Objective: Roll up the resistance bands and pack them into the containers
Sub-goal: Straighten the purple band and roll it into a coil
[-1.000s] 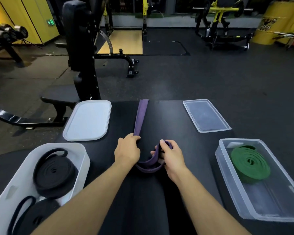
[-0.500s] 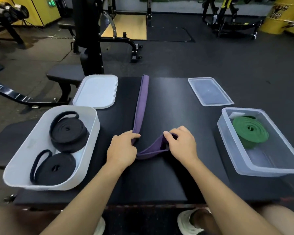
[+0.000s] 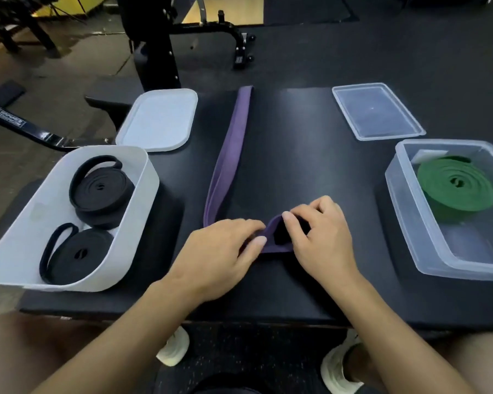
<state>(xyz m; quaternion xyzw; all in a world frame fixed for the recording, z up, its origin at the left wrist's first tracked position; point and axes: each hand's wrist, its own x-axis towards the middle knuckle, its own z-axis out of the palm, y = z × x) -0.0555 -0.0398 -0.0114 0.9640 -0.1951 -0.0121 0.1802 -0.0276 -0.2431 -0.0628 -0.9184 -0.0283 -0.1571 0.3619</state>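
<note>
— What are we recording at the near end of the purple band (image 3: 228, 155)?

— Both hands are pinching it: the left hand (image 3: 219, 251) is pressing the fold to the tabletop (image 3: 296, 166), the right hand (image 3: 319, 234) is curling the first turn, presumably to seed a tight roll.

— And the remainder?

— We are noting it lying straight toward the far edge, between the white container (image 3: 143, 177) and the clear container (image 3: 404, 200), both already holding rolls.
</note>
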